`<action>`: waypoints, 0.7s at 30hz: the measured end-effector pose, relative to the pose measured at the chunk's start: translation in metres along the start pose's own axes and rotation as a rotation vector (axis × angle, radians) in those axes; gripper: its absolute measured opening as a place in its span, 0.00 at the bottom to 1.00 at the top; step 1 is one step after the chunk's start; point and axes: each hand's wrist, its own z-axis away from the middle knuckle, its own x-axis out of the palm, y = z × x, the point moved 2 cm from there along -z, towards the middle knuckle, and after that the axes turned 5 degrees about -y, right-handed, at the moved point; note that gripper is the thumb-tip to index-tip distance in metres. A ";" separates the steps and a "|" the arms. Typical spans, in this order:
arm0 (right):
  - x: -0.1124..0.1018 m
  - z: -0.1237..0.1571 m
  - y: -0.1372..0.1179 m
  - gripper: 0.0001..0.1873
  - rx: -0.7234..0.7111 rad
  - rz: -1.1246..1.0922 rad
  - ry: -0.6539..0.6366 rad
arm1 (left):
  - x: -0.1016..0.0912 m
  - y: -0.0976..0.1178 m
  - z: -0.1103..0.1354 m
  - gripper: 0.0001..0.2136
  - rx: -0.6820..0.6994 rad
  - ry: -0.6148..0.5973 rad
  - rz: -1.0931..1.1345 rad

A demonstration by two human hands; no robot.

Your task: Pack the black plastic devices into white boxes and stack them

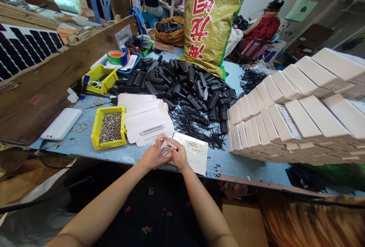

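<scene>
My left hand (154, 155) and my right hand (179, 155) meet at the near edge of the blue table (225, 163). Both are closed on a small white box (165, 149) held between them. Right behind the hands lies a stack of flat unfolded white box blanks (146, 119). Under my right hand rests a white sheet (196, 151). A yellow tray of small metal screws (110, 127) sits to the left of the blanks.
A heap of black plastic parts (182, 83) and thin black pins (196, 127) covers the table's middle. Stacked finished white boxes (288, 119) fill the right. A yellow printed sack (211, 19) stands behind. A white power bank (61, 123), tape rolls (115, 57) and seated people are farther off.
</scene>
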 end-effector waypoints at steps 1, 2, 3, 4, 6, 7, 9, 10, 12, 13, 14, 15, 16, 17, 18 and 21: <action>0.000 0.000 -0.002 0.22 -0.031 0.019 -0.015 | 0.000 0.003 0.000 0.44 -0.045 -0.018 0.019; -0.001 0.000 -0.004 0.19 -0.049 0.026 -0.032 | -0.001 0.007 -0.001 0.46 -0.080 -0.034 0.032; -0.002 0.000 -0.005 0.18 -0.044 0.016 -0.044 | -0.001 0.011 0.000 0.47 -0.104 -0.042 0.037; -0.002 0.000 -0.006 0.18 -0.020 -0.011 -0.046 | -0.002 0.013 0.000 0.47 -0.120 -0.043 0.031; -0.004 -0.002 -0.007 0.19 0.037 -0.063 -0.036 | -0.004 0.016 0.000 0.47 -0.145 -0.039 0.004; -0.004 -0.004 -0.007 0.20 0.041 -0.055 -0.020 | -0.005 0.015 -0.001 0.47 -0.149 -0.044 -0.001; -0.005 -0.005 -0.010 0.20 -0.022 0.041 -0.013 | -0.008 0.011 -0.001 0.47 -0.129 -0.051 0.019; -0.005 -0.004 -0.013 0.20 -0.070 0.112 -0.038 | -0.009 0.008 -0.002 0.46 -0.105 -0.056 0.041; -0.002 0.002 -0.017 0.22 -0.120 0.234 -0.106 | -0.010 0.006 -0.004 0.44 -0.059 -0.030 0.073; 0.000 0.007 -0.018 0.26 -0.103 0.265 -0.123 | -0.009 0.007 -0.005 0.43 -0.049 0.016 0.075; 0.003 0.014 -0.017 0.33 -0.063 0.288 -0.117 | -0.008 0.009 -0.006 0.42 -0.051 0.087 0.080; 0.005 0.021 -0.016 0.43 -0.016 0.308 -0.086 | -0.007 0.014 -0.006 0.40 -0.065 0.188 0.095; 0.005 0.029 -0.015 0.53 0.027 0.326 -0.036 | -0.005 0.020 -0.005 0.39 -0.070 0.239 0.128; 0.003 0.038 -0.017 0.59 0.046 0.366 0.002 | -0.003 0.027 -0.004 0.38 -0.066 0.239 0.177; -0.004 0.047 -0.023 0.61 0.034 0.415 0.039 | -0.001 0.033 -0.002 0.37 -0.050 0.207 0.239; -0.055 0.086 -0.081 0.44 -0.159 0.637 0.192 | -0.013 0.039 0.001 0.35 0.025 0.167 0.411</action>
